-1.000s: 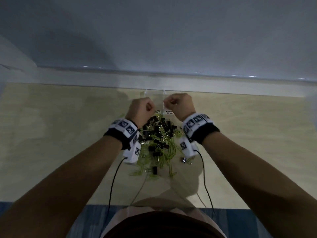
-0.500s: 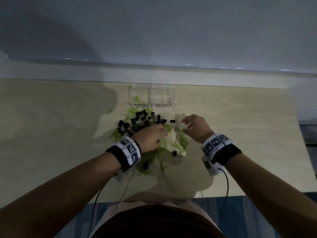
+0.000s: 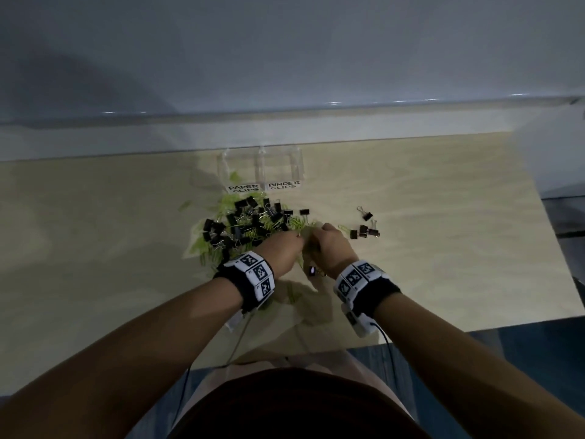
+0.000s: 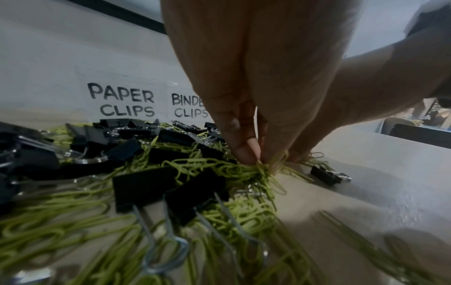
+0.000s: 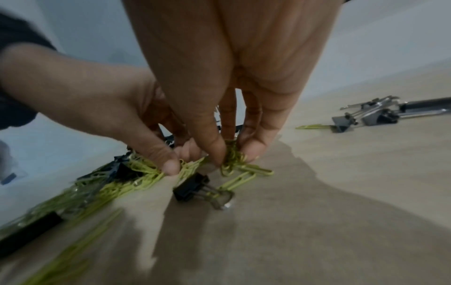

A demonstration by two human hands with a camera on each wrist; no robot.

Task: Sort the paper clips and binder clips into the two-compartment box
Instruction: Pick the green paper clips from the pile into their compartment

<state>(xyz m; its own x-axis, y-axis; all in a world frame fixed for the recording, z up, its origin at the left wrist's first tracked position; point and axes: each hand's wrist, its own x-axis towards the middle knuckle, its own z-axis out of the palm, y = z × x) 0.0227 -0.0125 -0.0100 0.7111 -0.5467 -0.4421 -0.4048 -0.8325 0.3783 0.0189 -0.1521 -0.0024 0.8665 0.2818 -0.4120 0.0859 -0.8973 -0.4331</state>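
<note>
head view: on the table point(image 3: 443, 248) a mixed pile of green paper clips point(image 3: 218, 248) and black binder clips point(image 3: 247, 223) lies just in front of the clear box point(image 3: 259, 166), which stands at the table's far edge with labels "paper clips" on its left half and "binder clips" on its right. a few green clips show inside the left half. a small group of binder clips point(image 3: 364, 231) sits apart, to the right of the pile. the left hand point(image 3: 281, 253) and right hand point(image 3: 332, 248) meet at the pile's near right edge, fingers down. one binder clip point(image 3: 312, 270) lies between the wrists.

left wrist view: the left hand point(image 4: 256, 86) has its fingertips point(image 4: 246, 154) drawn together, pinching a tuft of paper clips point(image 4: 231, 171) at the pile's edge. the right hand point(image 4: 354, 96) touches the same tuft just beside it. binder clips point(image 4: 146, 185) lie over the green clips; the labels stand behind.

right wrist view: the right hand point(image 5: 231, 77) pinches a bunch of paper clips point(image 5: 236, 162) between thumb and fingers. the left hand point(image 5: 97, 106) nips the clips right beside it. a binder clip point(image 5: 192, 187) lies just below the fingers. more binder clips point(image 5: 366, 115) lie well apart at right.
</note>
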